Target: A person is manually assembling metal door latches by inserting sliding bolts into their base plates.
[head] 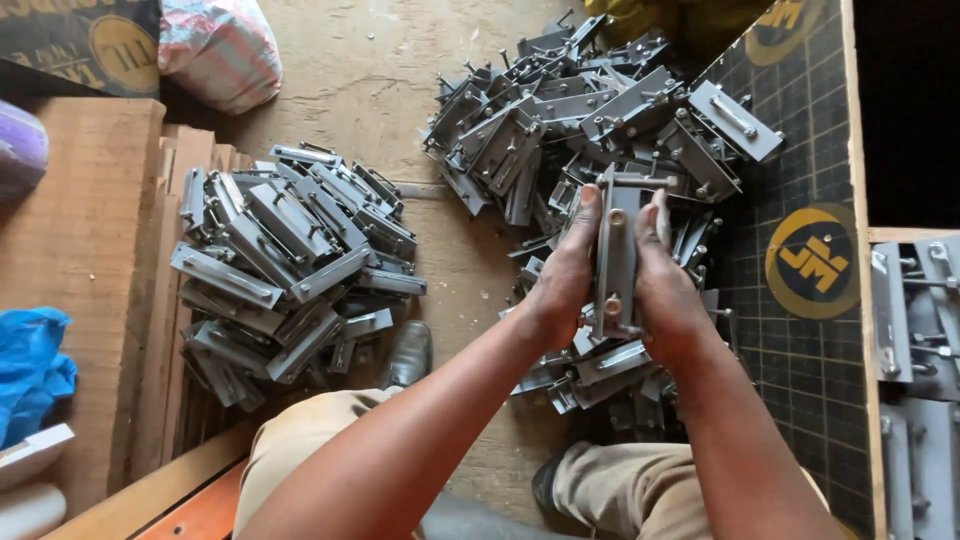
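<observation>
Floor: bare, dusty concrete. Left of centre, a heap of grey metal brackets with bolts, lying against stacked wooden boards. Far right of centre, a second, larger pile of brackets spreads toward the near side and runs under both hands. A dark gridded mat lies at the right, and more brackets sit beyond a wooden edge at far right. Blue plastic bag at the left edge; striped sack far left. A black shoe sits between the two heaps.

Both forearms reach away from the body. Left hand and right hand press one upright bracket between them, palms facing, thumbs far; each grip is clamped on its long sides, above the larger pile.
</observation>
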